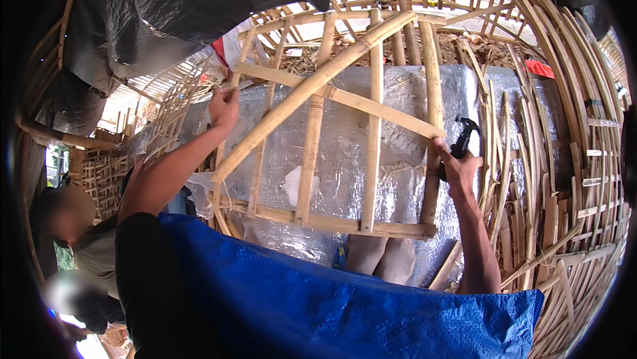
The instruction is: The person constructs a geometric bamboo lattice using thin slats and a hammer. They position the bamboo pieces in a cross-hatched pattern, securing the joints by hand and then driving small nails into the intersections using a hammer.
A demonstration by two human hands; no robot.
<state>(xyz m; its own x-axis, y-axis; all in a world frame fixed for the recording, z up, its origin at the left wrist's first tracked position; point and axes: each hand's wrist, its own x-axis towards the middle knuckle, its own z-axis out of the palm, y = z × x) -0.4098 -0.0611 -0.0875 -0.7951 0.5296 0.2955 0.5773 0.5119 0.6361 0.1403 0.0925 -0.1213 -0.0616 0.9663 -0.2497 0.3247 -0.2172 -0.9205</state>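
A bamboo frame (pixel 311 153) of several uprights and a bottom rail stands in front of me. One thick bamboo pole (pixel 292 107) slants across it, and a flat bamboo slat (pixel 385 112) crosses that pole, sloping down to the right. At the frame's left upright, just below the slat's left end, my left hand (pixel 224 108) is closed with its fingers curled on the upright. My right hand (pixel 460 172) grips a black-headed hammer (pixel 466 139), head up. Its fingertips touch the slat's right end beside the right upright. The hammer's handle is mostly hidden by the hand.
Silvery sheeting (pixel 265 186) lies behind and below the frame. Many bamboo strips (pixel 564 93) lean at the right. A blue tarp (pixel 371 312) covers the near side; dark plastic sheeting (pixel 199 7) hangs overhead. Another person (pixel 93 253) is at the lower left.
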